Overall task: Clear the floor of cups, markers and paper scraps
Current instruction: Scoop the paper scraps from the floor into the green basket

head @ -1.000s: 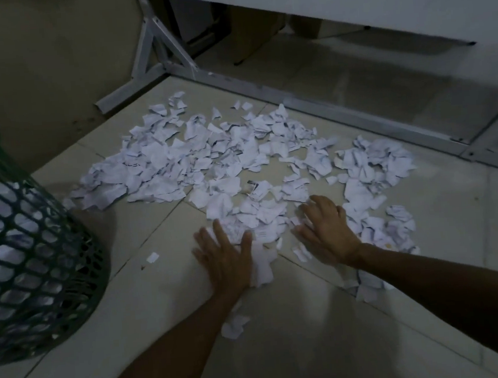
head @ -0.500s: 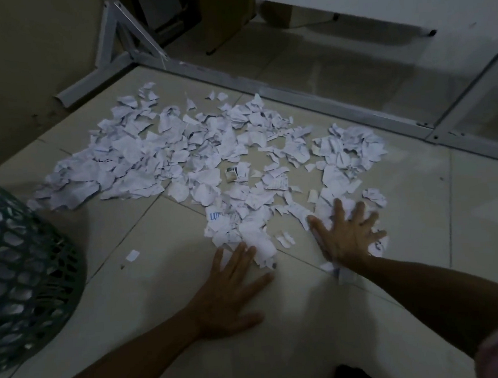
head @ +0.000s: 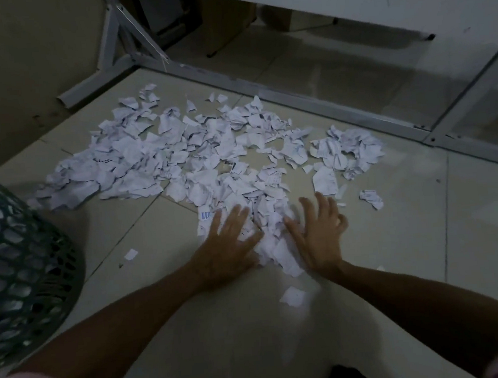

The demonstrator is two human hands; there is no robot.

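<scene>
Tiled floor (head: 370, 313), dim light. Green mesh basket (head: 18, 266) at far left. Paper scraps (head: 180, 161) spread wide ahead of me. My left hand (head: 228, 247) and right hand (head: 320, 237), grip released, fingers flat, press a small heap (head: 271, 237) between them.

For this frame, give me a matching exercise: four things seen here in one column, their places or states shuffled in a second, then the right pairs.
Things
1. green mesh plastic basket
2. torn white paper scraps
3. left hand
4. grey metal table frame

Places or states
A. spread over the floor tiles
B. flat, fingers straight, at the near pile's left side
C. at the frame's left edge
D. beyond the scraps, by the wall

Pairs: 1-C, 2-A, 3-B, 4-D
</scene>
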